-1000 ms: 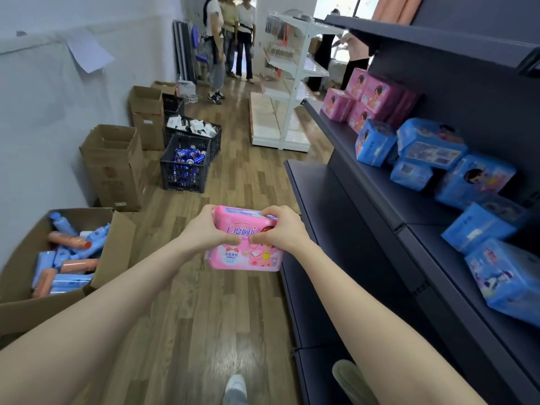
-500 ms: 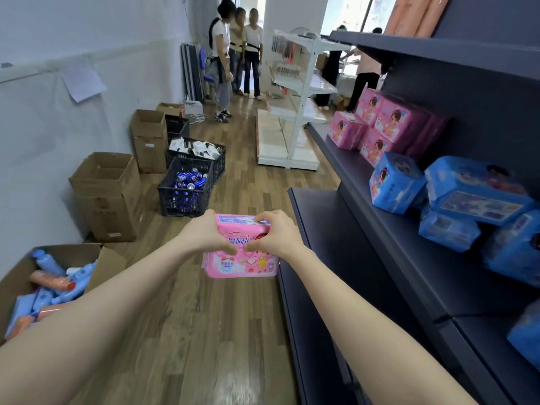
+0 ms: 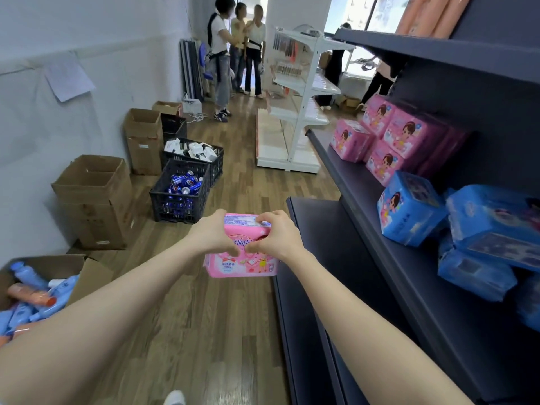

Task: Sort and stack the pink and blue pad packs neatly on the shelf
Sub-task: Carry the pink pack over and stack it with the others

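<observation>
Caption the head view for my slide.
Left hand and right hand grip a pink pad pack beside a shelf of pink packs and blue packs.

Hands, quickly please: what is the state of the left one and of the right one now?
Left hand: closed, fingers curled around the pink pad pack.
Right hand: closed, holding the same pack.

We see the pink pack (image 3: 244, 265) we grip printed with white lettering and small cartoon motifs. On the dark slate shelf (image 3: 358, 182), pink packs (image 3: 406, 135) and blue packs (image 3: 409, 213) each carry a cartoon girl. The floor (image 3: 204, 331) shows brown wood grain; blue cans (image 3: 184, 182) fill a black crate (image 3: 175, 211).
</observation>
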The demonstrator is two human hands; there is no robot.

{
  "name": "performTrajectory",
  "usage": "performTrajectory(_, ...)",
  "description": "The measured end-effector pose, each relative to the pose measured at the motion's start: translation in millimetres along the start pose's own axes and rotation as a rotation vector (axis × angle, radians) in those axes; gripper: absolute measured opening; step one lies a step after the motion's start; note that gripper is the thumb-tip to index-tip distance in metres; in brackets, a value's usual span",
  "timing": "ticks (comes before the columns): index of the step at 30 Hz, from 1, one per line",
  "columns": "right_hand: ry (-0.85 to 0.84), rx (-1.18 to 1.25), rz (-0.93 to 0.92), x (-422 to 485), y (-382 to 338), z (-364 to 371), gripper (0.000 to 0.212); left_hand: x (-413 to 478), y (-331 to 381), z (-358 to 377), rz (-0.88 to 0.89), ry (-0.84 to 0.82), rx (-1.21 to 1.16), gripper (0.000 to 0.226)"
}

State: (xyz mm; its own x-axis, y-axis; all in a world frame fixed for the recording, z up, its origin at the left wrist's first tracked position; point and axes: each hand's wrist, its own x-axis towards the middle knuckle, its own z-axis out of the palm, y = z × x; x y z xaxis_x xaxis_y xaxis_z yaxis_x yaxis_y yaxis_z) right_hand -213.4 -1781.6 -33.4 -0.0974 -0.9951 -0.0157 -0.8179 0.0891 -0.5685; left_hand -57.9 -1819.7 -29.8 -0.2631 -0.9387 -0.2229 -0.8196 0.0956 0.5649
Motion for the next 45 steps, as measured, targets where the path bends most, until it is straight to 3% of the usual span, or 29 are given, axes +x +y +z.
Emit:
performTrajectory(12,0.038,-0.007,0.069,100.6,0.4,10.8,0.069,103.5,-5.3,-26.1,0.030,-0.052,-0.009,0.085)
performTrajectory(27,0.197,0.014,0.237,237.1,0.6,0.3,0.069,262.9,13.4,-74.9,0.219,-0.126,0.008,0.085)
performTrajectory(45,0.487,-0.041,0.408,260.6,52.7,-107.7,0.076,336.4,137.8,-68.5,0.625,-0.110,-0.018,0.087)
